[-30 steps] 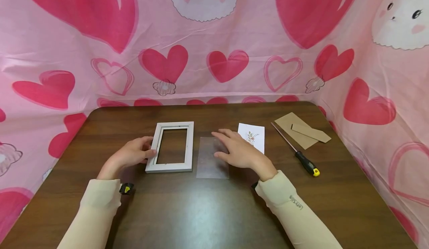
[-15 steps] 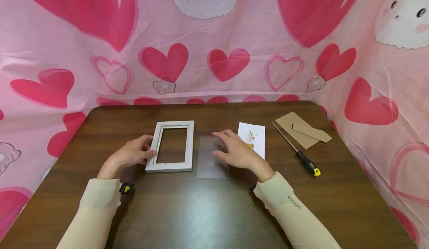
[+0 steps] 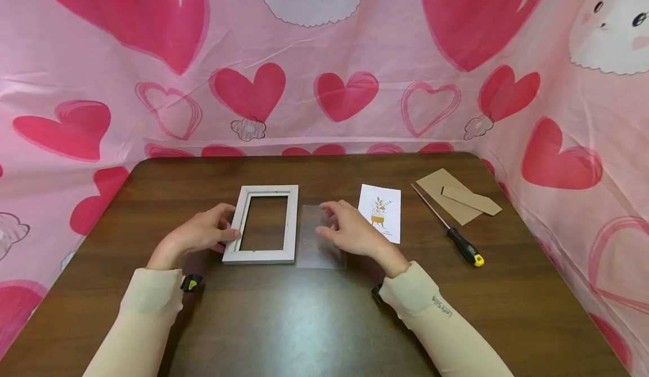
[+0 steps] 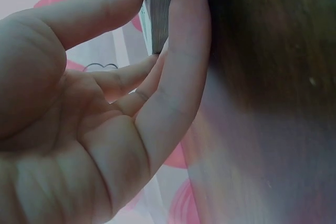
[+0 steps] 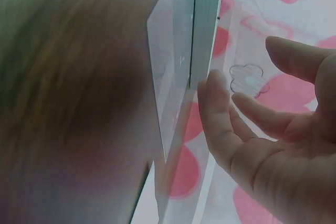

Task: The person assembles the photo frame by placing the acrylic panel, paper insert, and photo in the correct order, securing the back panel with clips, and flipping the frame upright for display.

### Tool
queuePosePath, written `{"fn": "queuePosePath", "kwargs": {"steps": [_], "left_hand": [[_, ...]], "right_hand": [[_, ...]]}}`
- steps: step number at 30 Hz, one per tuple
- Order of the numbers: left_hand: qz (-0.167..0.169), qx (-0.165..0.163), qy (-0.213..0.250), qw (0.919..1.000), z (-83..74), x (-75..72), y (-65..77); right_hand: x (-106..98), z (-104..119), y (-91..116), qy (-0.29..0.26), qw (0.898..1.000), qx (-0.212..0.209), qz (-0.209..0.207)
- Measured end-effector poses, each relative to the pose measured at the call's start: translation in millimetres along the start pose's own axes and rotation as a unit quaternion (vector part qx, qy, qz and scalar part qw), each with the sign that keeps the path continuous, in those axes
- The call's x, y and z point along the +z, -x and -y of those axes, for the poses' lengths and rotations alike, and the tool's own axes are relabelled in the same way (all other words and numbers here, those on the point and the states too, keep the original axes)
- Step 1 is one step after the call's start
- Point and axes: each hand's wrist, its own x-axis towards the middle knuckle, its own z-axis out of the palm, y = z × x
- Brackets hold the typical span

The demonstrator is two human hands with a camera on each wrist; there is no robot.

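Note:
My left hand [image 3: 200,230] holds the left side of a white picture frame [image 3: 291,225], which has an open middle. In the left wrist view the thumb lies on the face of the frame [image 4: 157,17] and fingers meet its outer edge. Right of the frame lies a clear plastic sheet [image 3: 316,254], close beside it. My right hand [image 3: 355,231] hovers over that sheet with relaxed fingers and nothing between them; the right wrist view shows its fingers apart from the sheet [image 5: 169,72]. A white card [image 3: 391,203] with a potted plant print lies beyond the right hand.
A screwdriver [image 3: 461,245] with a black and yellow handle lies at the right. Behind it, a brown backing board [image 3: 436,182] lies under a narrow brown stand piece [image 3: 471,200]. Pink heart-patterned cloth [image 3: 345,39] surrounds the brown wooden table [image 3: 314,320].
My left hand has shifted the frame slightly right and toward me, nearer the clear sheet. My right hand has moved a little left, uncovering more of the printed card.

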Motion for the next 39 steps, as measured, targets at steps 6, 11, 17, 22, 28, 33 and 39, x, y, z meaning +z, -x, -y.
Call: {"fn": "queuePosePath", "kwargs": {"steps": [6, 11, 17, 22, 28, 33, 39], "left_hand": [[0.008, -0.003, 0.006, 0.9999, -1.8, 2.5, 0.1], [0.011, 0.004, 0.006, 0.9999, -3.4, 5.2, -1.7], [0.012, 0.01, 0.007, 0.9999, -4.8, 8.2, -2.8], [0.013, 0.015, 0.01, 0.9998, -8.1, 12.5, -2.1], [0.014, 0.02, 0.01, 0.9997, -13.2, 18.7, -3.0], [0.017, 0.026, 0.017, 0.9994, -16.7, 21.8, -5.1], [0.015, 0.04, 0.02, 0.9989, -18.8, 25.8, -7.2]], "right_hand": [[8, 9, 0, -0.057, 0.998, 0.019, 0.031], [14, 15, -2, -0.102, 0.993, 0.038, 0.055], [18, 22, -5, -0.119, 0.986, 0.074, 0.087], [21, 27, -8, -0.132, 0.983, 0.083, 0.095], [23, 24, -10, -0.166, 0.977, 0.1, 0.092], [22, 19, -9, -0.185, 0.972, 0.116, 0.085], [19, 18, -9, -0.178, 0.972, 0.128, 0.084]]}}
